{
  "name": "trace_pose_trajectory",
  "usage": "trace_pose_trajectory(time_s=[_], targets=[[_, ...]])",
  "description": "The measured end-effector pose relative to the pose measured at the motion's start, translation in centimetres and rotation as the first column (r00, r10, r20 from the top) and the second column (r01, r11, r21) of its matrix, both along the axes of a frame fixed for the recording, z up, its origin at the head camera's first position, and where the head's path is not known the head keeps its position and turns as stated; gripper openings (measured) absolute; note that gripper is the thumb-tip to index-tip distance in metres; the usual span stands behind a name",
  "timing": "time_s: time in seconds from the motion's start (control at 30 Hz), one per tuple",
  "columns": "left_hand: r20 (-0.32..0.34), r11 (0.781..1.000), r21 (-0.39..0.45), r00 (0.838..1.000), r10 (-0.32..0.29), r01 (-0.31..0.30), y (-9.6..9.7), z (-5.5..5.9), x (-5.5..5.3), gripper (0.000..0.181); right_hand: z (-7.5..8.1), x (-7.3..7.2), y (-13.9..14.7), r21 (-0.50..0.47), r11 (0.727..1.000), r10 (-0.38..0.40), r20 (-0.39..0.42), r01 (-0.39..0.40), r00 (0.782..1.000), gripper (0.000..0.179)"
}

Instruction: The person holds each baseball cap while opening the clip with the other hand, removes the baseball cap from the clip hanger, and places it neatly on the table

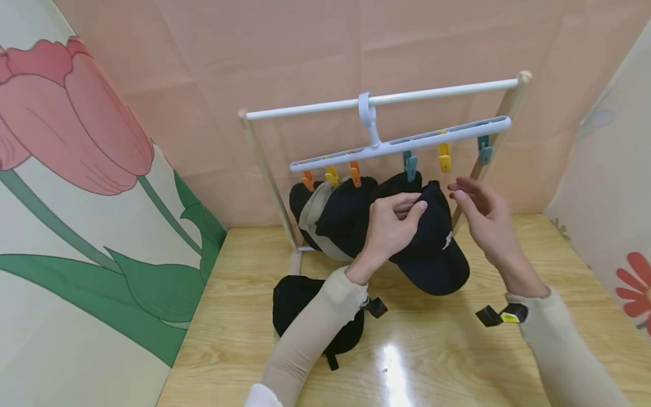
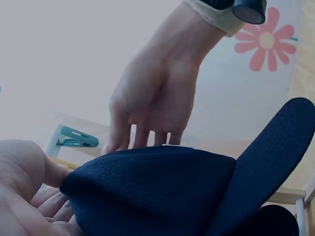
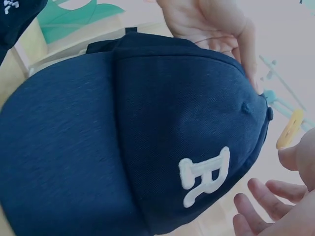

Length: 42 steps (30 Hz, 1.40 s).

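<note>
My left hand (image 1: 391,223) pinches the crown of a dark navy baseball cap (image 1: 432,257) between thumb and fingers, its brim pointing down toward the table. A white letter R (image 3: 205,175) shows on the cap's front in the right wrist view. Just right of the cap, my right hand (image 1: 485,220) is raised with its fingers relaxed and nothing in them. Above the hands, a yellow clip (image 1: 445,159) and a teal clip (image 1: 485,151) hang from a pale blue hanger (image 1: 422,141), holding nothing. Another teal clip (image 1: 410,167) has a black cap below it, partly hidden.
More caps, one beige (image 1: 312,212) and one black (image 1: 346,217), hang from the orange clips (image 1: 355,175) and yellow clip (image 1: 332,175) at the left. A rack with a white rod (image 1: 305,108) carries the hanger. On the wooden table (image 1: 229,316) lies another black cap (image 1: 300,302), under my left forearm.
</note>
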<state>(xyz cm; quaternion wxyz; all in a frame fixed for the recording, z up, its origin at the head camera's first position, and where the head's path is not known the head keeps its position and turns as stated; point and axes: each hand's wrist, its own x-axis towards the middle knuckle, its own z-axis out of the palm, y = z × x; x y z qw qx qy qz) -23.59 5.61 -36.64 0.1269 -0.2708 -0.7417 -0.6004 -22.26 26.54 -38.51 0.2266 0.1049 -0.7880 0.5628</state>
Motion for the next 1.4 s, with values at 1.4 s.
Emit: trace_pose_trajectory(time_s=[1.4], targets=[[-0.048, 0.994, -0.007, 0.993, -0.107, 0.107, -0.3, 0.0, 2.1, 0.023, -8.2, 6.6, 4.4, 0.034, 0.979, 0.13, 0.654, -0.2, 0.745, 0.078]])
